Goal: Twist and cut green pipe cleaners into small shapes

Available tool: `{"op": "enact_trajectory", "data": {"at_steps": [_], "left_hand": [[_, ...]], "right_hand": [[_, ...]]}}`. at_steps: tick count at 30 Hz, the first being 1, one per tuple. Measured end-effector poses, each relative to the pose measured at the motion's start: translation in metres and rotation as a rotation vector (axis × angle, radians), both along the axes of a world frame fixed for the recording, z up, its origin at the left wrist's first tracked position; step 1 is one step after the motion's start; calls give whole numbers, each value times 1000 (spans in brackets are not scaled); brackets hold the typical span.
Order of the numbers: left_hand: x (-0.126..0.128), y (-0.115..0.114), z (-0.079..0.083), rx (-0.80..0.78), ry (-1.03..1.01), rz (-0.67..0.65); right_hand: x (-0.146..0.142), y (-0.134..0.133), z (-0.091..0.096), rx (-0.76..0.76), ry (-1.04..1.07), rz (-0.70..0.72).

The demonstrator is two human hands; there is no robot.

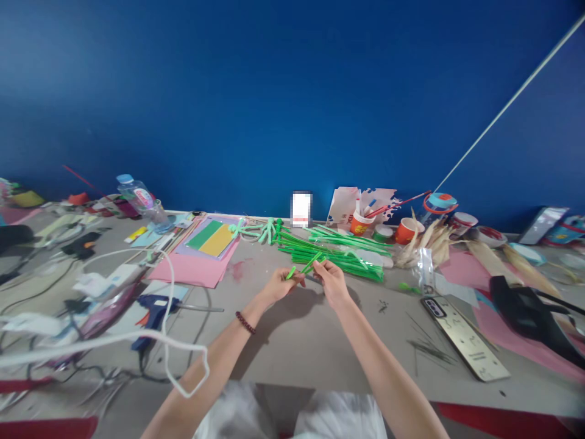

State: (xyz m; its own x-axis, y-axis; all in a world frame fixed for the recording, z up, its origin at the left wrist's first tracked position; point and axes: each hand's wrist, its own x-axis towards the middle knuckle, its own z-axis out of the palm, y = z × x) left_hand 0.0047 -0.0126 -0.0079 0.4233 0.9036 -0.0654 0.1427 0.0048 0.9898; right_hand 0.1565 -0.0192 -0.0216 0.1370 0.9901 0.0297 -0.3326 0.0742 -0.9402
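Observation:
Over the middle of the table, my left hand (280,285) is closed, its fingertips pinching a short green pipe cleaner (291,272). A little to the right, my right hand (333,283) pinches the upper part of a bright green pipe cleaner piece (311,263) that slants down toward the left fingers. Whether both green parts are one bent stem I cannot tell. Just behind the hands lies a bundle of green pipe cleaners (351,263), some in clear plastic. Left of the bundle sit twisted light green stems (269,230).
A blue glue gun (155,314) and white cable (170,286) lie to the left, near pink paper (194,268) and a plastic bottle (137,194). To the right are a phone (466,341), dark wires (429,350) and red paper cups (408,230). A blue wall (292,110) stands behind.

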Motion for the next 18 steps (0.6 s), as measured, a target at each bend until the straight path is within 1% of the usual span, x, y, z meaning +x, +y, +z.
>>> {"op": "enact_trajectory", "data": {"at_steps": [4,6,8,10,12,15,18], "left_hand": [[-1,1,-1,-10,4,-14],[-2,1,0,-12,-17,6],[-2,1,0,-12,-49,29],[-3,1,2,-6,-78,33],[-3,0,3,4,-86,28],[-3,-1,5,11,-55,19],[-1,-2,5,19,-25,9]], "right_hand": [[7,0,6,77,-225,-119],[9,-1,9,115,-315,-136],[10,-1,11,138,-322,-82],[9,-1,12,137,-265,1],[8,-1,12,124,-207,47],[6,0,11,100,-211,43],[5,0,10,87,-263,-8]]}}
